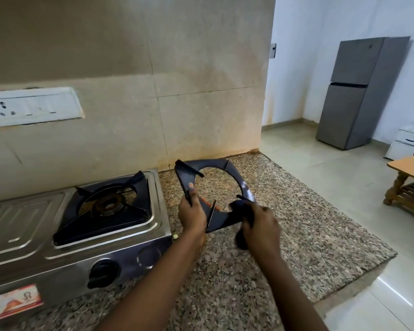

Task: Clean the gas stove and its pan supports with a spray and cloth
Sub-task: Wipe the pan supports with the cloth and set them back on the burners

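Note:
A steel gas stove (34, 235) stands on the granite counter at the left, with one black pan support (139, 211) lying over its right burner. A second black pan support (215, 164) is held tilted above the counter, to the right of the stove. My left hand (193, 211) grips its left edge. My right hand (262, 226) presses a dark cloth (240, 206) against its lower right corner. No spray bottle is in view.
The speckled granite counter (308, 223) ends at a front and right edge. A tiled wall with a white socket plate (31, 106) stands behind the stove. On the floor to the right are a grey fridge (354, 91), a white drawer unit (406, 144) and a wooden table (409, 177).

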